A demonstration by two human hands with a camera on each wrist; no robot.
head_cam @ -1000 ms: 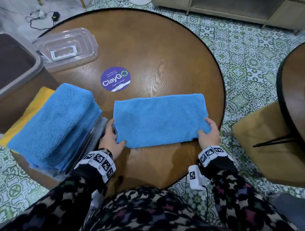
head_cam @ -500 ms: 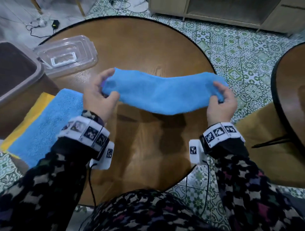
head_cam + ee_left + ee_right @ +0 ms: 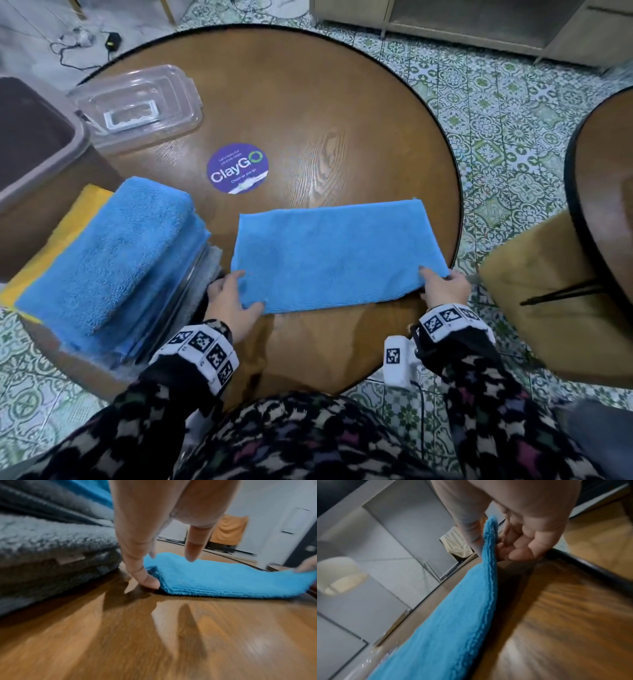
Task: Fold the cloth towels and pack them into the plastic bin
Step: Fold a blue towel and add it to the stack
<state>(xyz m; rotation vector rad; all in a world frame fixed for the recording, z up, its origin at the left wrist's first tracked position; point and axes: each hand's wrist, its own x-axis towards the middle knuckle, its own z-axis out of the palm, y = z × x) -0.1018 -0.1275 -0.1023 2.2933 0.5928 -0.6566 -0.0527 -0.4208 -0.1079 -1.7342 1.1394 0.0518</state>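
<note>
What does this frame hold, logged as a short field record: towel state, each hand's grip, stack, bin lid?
towel: blue towel folded, lying flat on the round table
left hand: grip at the towel's near left corner
right hand: pinches the near right corner
stack: folded blue towels at left, yellow and grey ones beneath
lid: clear plastic lid on the table, far left

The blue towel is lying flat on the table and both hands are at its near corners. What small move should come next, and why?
Probably bring the right hand with its end across to the left hand, halving the blue towel. It lies flat as a long strip on the table, still wider than the folded blue towels stacked at left, and each hand pinches a near corner.
</note>
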